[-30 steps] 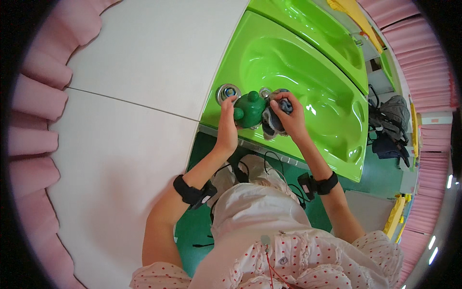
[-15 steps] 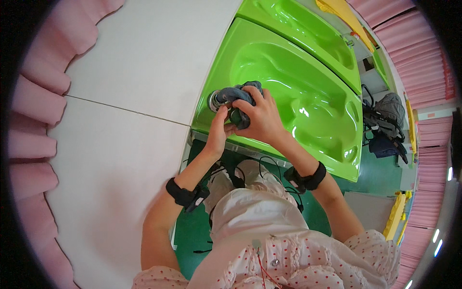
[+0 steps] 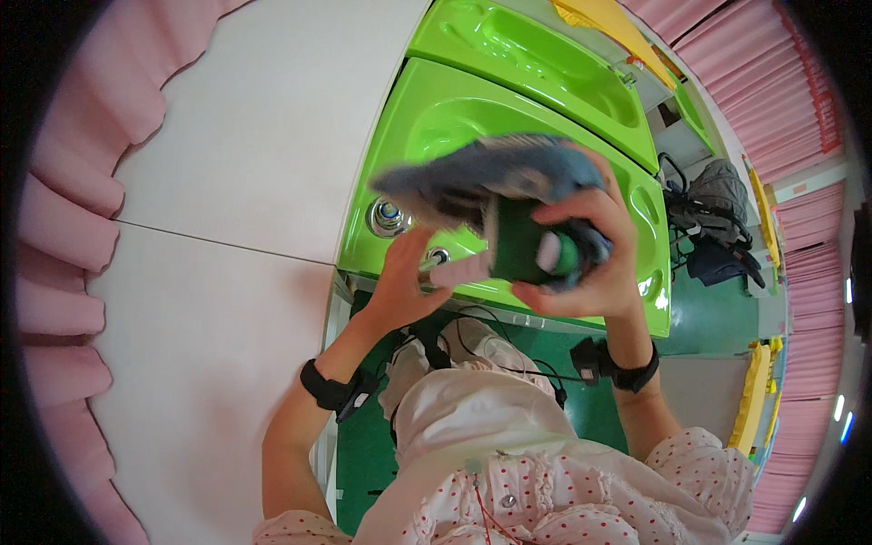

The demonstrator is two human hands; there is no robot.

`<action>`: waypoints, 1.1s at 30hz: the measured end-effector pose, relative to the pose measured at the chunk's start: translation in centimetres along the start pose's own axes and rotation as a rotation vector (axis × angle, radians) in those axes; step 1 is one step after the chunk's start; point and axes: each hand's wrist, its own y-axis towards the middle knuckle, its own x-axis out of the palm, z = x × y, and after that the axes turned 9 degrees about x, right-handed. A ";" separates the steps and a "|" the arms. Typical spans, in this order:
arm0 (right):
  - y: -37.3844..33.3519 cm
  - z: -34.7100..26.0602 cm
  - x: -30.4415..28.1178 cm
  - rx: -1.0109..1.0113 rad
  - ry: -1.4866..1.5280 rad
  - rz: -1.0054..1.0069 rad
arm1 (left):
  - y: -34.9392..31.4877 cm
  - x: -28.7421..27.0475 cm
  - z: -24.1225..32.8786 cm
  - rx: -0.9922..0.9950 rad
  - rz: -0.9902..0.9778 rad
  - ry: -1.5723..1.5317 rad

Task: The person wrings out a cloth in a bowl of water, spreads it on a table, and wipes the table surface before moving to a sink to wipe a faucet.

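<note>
My right hand (image 3: 595, 236) grips a blurred grey-blue cloth (image 3: 536, 168), which stretches leftward above the bright green tub (image 3: 436, 77). Against that palm sits a dark green part (image 3: 518, 241) with a round green-and-white end (image 3: 559, 254); its kind cannot be made out. A pale pinkish strip (image 3: 461, 271) reaches from it towards my left hand (image 3: 404, 282). Thumb and fingers of my left hand are apart beside the tub's near-left corner, and whether they touch the strip is unclear. Close by are a round chrome fitting (image 3: 388, 216) and a smaller metal fitting (image 3: 438, 256) on the rim.
A white tabletop (image 3: 209, 318) adjoins the tub's left side, bordered by a pink pleated curtain (image 3: 68, 236). Behind stands a second green tub (image 3: 545, 68). A dark stroller (image 3: 722, 213) is at the right. Black cables (image 3: 468, 341) hang near my legs.
My right hand has moved right with the cloth, which is off the chrome fitting and spread out. My left hand has separated from the right and stays near the tub corner.
</note>
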 end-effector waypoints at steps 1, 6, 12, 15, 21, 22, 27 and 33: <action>-1.3 1.3 -0.2 0.094 0.086 0.012 | 0.5 -0.3 0.9 -0.002 -0.135 -0.163; -5.9 8.0 2.3 0.502 0.394 0.114 | 0.2 1.2 1.4 -0.295 -0.486 -0.149; -7.0 10.0 1.4 0.678 0.279 -0.039 | 0.2 0.7 1.6 -0.360 -0.559 0.054; -8.5 9.7 0.4 0.716 0.163 -0.057 | -0.8 1.2 0.9 -0.171 -0.500 0.396; -8.3 8.9 -1.3 0.756 0.112 0.372 | -1.2 1.9 0.3 -0.071 -0.429 0.460; -7.9 8.4 -0.6 0.661 0.102 0.393 | -1.3 1.9 0.2 -0.067 -0.464 0.470; -8.9 8.8 3.7 0.304 -0.518 -0.121 | -1.3 2.0 0.1 -0.002 -0.475 0.531; -10.8 7.2 8.0 0.374 -0.515 -0.224 | -1.1 0.7 -1.3 -0.080 -0.554 0.732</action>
